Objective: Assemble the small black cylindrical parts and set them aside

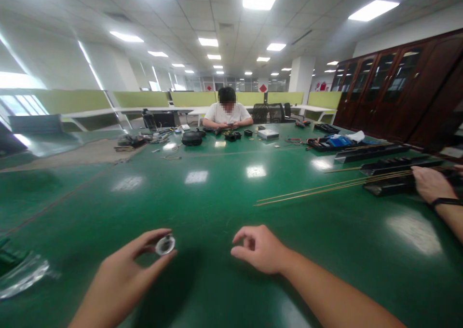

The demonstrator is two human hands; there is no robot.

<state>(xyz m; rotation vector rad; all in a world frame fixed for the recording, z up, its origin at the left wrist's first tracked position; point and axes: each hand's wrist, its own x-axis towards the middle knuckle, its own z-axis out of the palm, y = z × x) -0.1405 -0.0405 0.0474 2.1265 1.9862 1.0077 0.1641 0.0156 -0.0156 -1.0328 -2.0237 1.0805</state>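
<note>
My left hand [123, 275] grips a small round clear piece [165, 245] between thumb and fingertips, with its circular rim facing me. The piece is held over the green tabletop, and its exact kind is too blurred to make out. To the right, my right hand [262, 251] hovers over the table with curled fingers. A small gap shows between its thumb and index fingertip, and I see nothing in it.
At right another person's hand [432, 183] rests by thin brass-coloured rods [307, 193] and black channel pieces [383, 185]. Crumpled clear plastic [27, 275] lies at left. Opposite sits a person in a white shirt [213, 113], behind a black pouch [193, 137] and a white box [268, 134].
</note>
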